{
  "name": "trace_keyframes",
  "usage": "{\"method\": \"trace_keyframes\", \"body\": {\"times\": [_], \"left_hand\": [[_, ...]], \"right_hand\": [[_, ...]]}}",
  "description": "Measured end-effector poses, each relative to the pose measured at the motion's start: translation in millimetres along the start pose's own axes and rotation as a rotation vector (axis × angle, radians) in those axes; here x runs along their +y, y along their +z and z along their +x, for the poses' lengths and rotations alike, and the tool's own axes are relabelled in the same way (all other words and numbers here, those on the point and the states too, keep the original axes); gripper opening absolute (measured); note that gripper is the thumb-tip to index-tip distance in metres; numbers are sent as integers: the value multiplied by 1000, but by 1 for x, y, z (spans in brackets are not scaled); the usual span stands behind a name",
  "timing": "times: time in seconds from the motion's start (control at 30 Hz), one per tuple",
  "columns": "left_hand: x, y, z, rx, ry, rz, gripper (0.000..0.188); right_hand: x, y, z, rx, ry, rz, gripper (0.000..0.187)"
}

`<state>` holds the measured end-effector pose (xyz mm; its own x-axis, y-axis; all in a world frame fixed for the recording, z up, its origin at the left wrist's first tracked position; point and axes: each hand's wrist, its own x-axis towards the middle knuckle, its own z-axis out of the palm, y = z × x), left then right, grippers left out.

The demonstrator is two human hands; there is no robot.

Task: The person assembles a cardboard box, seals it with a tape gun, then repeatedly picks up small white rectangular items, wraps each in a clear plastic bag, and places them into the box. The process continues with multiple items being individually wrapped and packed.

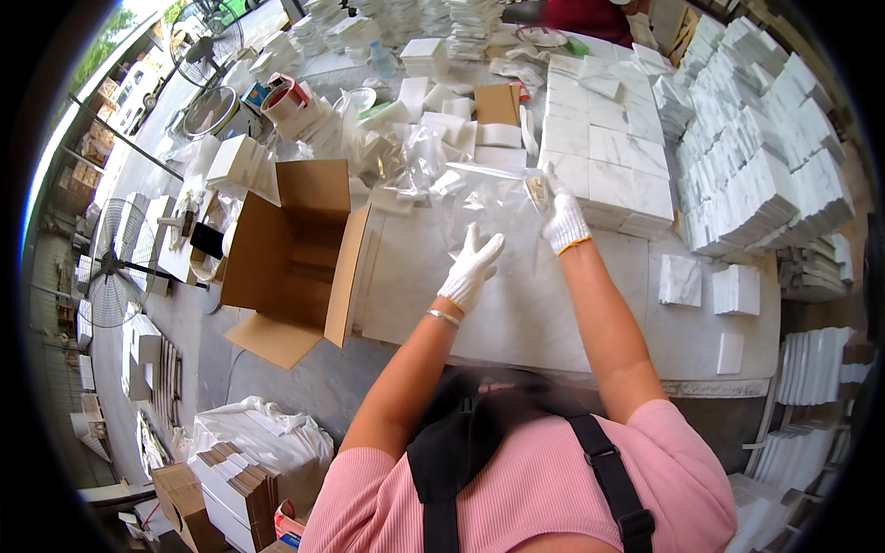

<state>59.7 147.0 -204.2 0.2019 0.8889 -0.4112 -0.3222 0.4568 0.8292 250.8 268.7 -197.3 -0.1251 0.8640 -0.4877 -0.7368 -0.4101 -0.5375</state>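
Observation:
Both of my hands wear white knit gloves with yellow cuffs. My left hand is over the pale stone tabletop with its fingers spread, holding nothing that I can see. Farther out, my right hand closes around a small tan-and-brown item, too small to name. Between and beyond my hands lies a clear plastic bag, its far edge reaching toward my right hand. To the left of my left hand stands an open cardboard box with its flaps out.
White marble tiles cover the tabletop beyond my right hand, with tall tile stacks farther right. Loose tiles lie near the right edge. Foam and wrapping clutter the far side. Fans and folded cartons are at left.

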Motion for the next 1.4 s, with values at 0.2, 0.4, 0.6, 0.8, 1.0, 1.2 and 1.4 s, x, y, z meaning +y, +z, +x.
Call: {"method": "trace_keyframes", "body": {"times": [0.2, 0.4, 0.6, 0.8, 1.0, 1.2, 1.4], "left_hand": [[11, -2, 27, 9, 82, -142, 96], [5, -28, 30, -156, 107, -1, 40], [27, -48, -8, 127, 35, -16, 26], [45, -52, -30, -72, 108, -207, 22], [63, -49, -33, -48, 5, 12, 22], [46, -48, -29, 62, -12, -50, 24], [37, -42, -42, -124, -34, -106, 26]], "right_hand": [[14, 10, -16, -10, -6, -65, 50], [3, -10, 3, 121, -145, -191, 60], [-4, -14, -20, 250, -145, -335, 43], [-1, 7, -74, 208, -861, -1195, 39], [6, 51, -134, -260, -1079, -1409, 36], [45, 47, -150, -279, -627, -1230, 30], [58, 27, -141, -247, -608, -1271, 26]]}}
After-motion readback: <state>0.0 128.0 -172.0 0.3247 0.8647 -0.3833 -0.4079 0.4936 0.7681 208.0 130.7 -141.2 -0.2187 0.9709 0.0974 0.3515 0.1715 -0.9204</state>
